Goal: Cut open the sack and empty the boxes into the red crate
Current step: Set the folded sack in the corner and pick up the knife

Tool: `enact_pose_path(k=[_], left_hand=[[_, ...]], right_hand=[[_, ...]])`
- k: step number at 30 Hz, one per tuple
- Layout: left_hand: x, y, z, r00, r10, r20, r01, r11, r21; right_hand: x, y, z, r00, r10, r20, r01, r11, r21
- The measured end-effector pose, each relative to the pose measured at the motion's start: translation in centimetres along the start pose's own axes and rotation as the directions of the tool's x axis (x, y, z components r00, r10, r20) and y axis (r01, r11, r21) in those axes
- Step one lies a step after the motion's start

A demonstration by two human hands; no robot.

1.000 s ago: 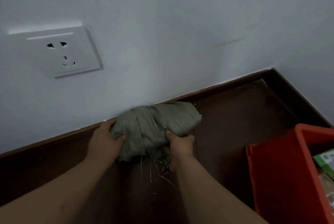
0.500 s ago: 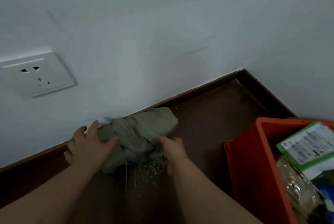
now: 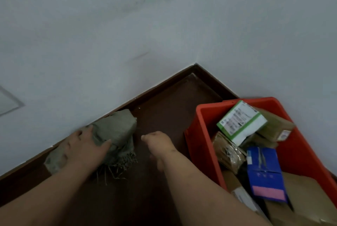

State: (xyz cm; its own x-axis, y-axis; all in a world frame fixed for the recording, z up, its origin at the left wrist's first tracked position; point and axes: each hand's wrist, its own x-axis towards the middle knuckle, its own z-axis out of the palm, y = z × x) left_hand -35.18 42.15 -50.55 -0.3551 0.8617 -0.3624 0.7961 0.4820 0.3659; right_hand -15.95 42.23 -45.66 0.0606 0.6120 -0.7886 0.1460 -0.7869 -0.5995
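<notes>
While the crumpled grey-green woven sack (image 3: 116, 134) lies bundled on the dark brown floor (image 3: 164, 116) against the white wall (image 3: 164, 25), left hand (image 3: 85, 148) rests on it, fingers spread flat. Right hand (image 3: 158, 142) hangs just beside the sack, apart from it, fingers loosely curled, holding nothing. Red plastic crate (image 3: 198, 145) stands to the right, holding cardboard boxes (image 3: 242, 121).

Left hand (image 3: 85, 145) on sack (image 3: 116, 131), boxed red crate (image 3: 204, 145)
</notes>
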Motion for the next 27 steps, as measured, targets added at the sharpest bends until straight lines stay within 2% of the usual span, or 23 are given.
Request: enact_pose_path(k=[6, 13, 19, 23, 27], left_hand=[[-5.4, 4.4, -2.3, 0.995, 0.035, 0.091, -0.04, 0.998, 0.048], [-13.8, 8.9, -7.5, 0.986, 0.031, 0.161, -0.048, 0.994, 0.103], [-21.8, 12.5, -11.0, 0.98, 0.01, 0.2, -0.036, 0.991, 0.126], [-26.2, 14.3, -12.2, 0.975, 0.002, 0.224, -0.036, 0.988, 0.147], [-29.8, 15.0, -12.2, 0.963, 0.073, 0.26, -0.118, 0.98, 0.161]], right_hand=[[-6.6, -0.4, -4.0, 0.998, 0.064, -0.006, -0.064, 0.996, -0.056], [-15.5, 0.2, -8.2, 0.985, 0.173, -0.011, -0.174, 0.985, -0.018], [-22.6, 0.6, -11.6, 0.977, 0.212, 0.018, -0.212, 0.977, -0.022], [-25.9, 2.3, -13.0, 0.972, 0.234, -0.008, -0.234, 0.972, -0.004], [-28.9, 5.6, -13.3, 0.968, 0.237, -0.08, -0.239, 0.971, -0.026]])
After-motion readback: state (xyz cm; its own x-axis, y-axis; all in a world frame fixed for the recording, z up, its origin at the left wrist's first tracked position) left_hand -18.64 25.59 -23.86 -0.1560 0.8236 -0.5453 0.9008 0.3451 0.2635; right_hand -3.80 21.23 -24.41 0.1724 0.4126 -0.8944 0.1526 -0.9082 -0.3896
